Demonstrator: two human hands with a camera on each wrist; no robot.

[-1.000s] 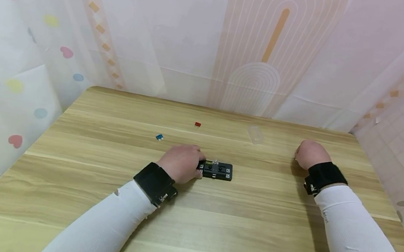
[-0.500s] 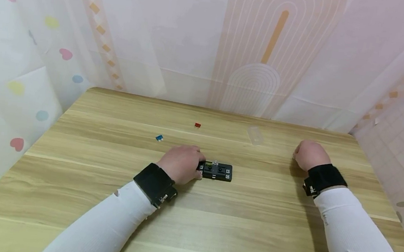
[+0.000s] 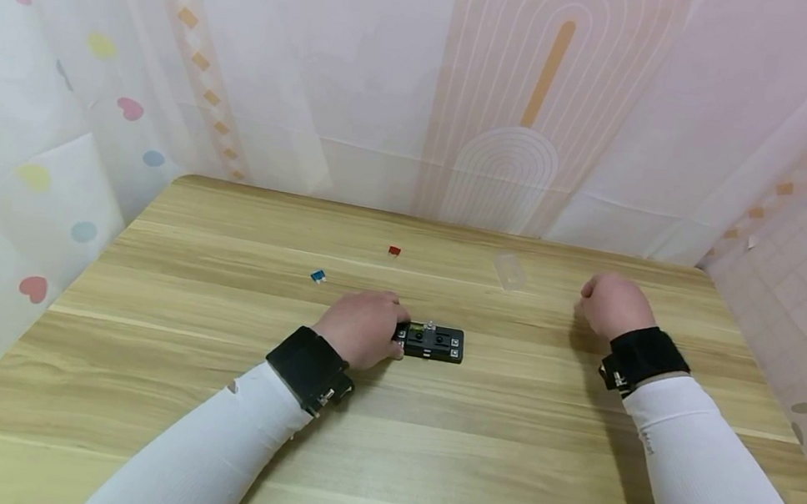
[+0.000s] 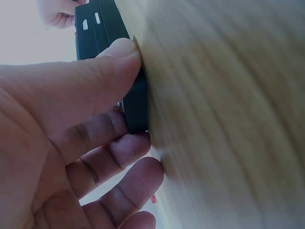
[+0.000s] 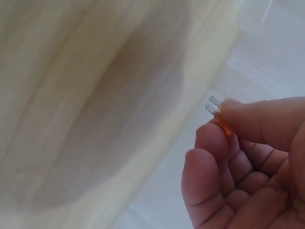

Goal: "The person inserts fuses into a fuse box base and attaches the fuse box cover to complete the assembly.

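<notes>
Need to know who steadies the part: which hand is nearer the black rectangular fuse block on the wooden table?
Left. The left hand grips the black rectangular fuse block at its left end; the right hand is well off to its right, pinching a small orange fuse.

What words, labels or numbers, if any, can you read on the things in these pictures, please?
None can be read. The black fuse block that the left hand holds bears small pale marks, too small to read. The orange fuse pinched by the right hand shows no legible number.
</notes>
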